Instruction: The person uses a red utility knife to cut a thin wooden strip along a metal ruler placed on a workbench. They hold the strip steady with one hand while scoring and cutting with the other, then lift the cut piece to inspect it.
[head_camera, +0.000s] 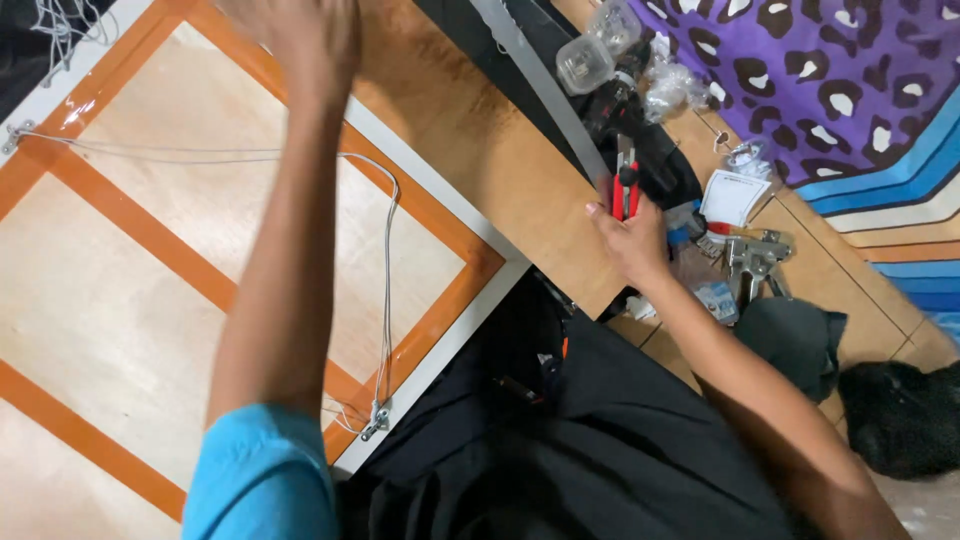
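While the head camera looks straight down, the right hand (632, 235) reaches out to the right side of the scene and closes its fingers (603, 212) around a pair of red-handled pliers (626, 185). The pliers stand upright in that grip, just at the edge of a wooden board (480, 140), with a dark power drill (640, 125) right behind them. The left hand (300, 35) is up at the far edge of the view, blurred and partly cut off, so whether it is open or closed I cannot tell. Its arm, in a blue sleeve (262, 475), crosses over a large frame (420, 190) with a white edge, orange bands and pale panels. A thin grey wire (388, 260) runs along the back of that frame, from a small metal fitting (14, 135) at the far left, across and down to another fitting (377, 420) at the near edge, where it hangs in a loose loop. To the right of the pliers sits a clutter of small things: a clear plastic jar (585, 62), crinkled plastic bags (670, 85), a white card (733, 198) and a metal staple gun (752, 262). Beyond them lies a purple spotted rug (830, 70) with blue stripes. Dark cloth (590, 440) covers the near middle of the view.
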